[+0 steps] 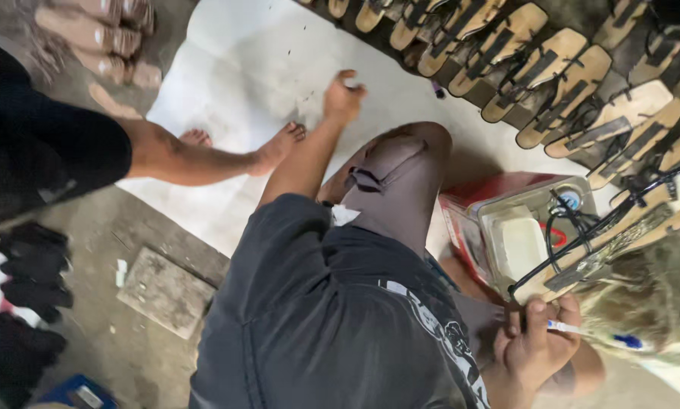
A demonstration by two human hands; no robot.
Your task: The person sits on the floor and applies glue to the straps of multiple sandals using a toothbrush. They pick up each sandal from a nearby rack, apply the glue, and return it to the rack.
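Head view: red box (482,198) beside right hand (538,342).

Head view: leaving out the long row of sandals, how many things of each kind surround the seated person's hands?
Person's own hands: 2 (left hand, right hand)
Tan flat sandal with black straps, by the right hand: 1
White pen-like tool with blue tip, in the right hand: 1
Red and white box: 1
Another person's bare feet: 2
Total: 7

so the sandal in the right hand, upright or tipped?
Tipped. The sandal slants up to the right, its lower end at the right hand, which also grips a toothbrush.
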